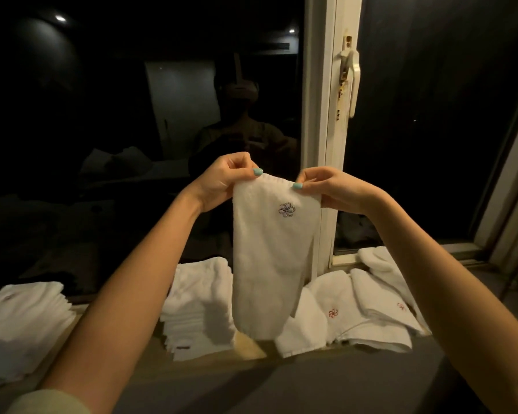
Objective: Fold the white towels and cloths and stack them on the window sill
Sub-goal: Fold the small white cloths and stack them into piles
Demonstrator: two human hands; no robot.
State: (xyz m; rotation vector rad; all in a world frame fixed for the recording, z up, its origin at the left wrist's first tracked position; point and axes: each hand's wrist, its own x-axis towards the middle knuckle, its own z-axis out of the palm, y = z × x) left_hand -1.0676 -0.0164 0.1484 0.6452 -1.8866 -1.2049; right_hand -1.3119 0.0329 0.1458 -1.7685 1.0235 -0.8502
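Observation:
A white towel (pixel 266 264) with a small embroidered emblem hangs lengthwise in front of the window, folded narrow. My left hand (pixel 225 180) pinches its top left corner and my right hand (pixel 329 186) pinches the top right corner. Its lower end hangs just above the window sill (pixel 210 369). On the sill stand a folded stack (pixel 198 306) behind the hanging towel and another folded stack (pixel 21 324) at the far left. Loose, unfolded white towels (pixel 368 309) with red emblems lie in a heap to the right.
The dark window pane (pixel 132 115) reflects the room and a person. A white window frame (pixel 326 130) with a handle (pixel 352 79) rises behind the towel. A grey surface (pixel 311 389) lies below the sill's front edge.

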